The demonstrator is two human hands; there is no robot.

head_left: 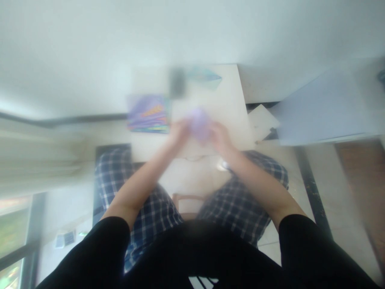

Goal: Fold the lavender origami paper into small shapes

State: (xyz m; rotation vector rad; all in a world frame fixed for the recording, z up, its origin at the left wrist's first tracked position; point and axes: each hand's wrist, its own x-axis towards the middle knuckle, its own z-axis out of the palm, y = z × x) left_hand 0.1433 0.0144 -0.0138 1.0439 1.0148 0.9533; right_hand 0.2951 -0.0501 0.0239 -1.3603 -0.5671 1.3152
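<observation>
Left hand (179, 132) and right hand (220, 137) both closed on pale lilac piece (199, 123), held between them above surface (231, 100); blur hides finger detail. Piece looks light, thin, likely paper: easily creased, best gripped at edges. Purple packet (147, 113) lies left.

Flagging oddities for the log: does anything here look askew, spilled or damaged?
Nothing stands out. Both hands, left hand and right hand, hold a pale purple object over the small table. Heavy blur hides finer detail.
</observation>
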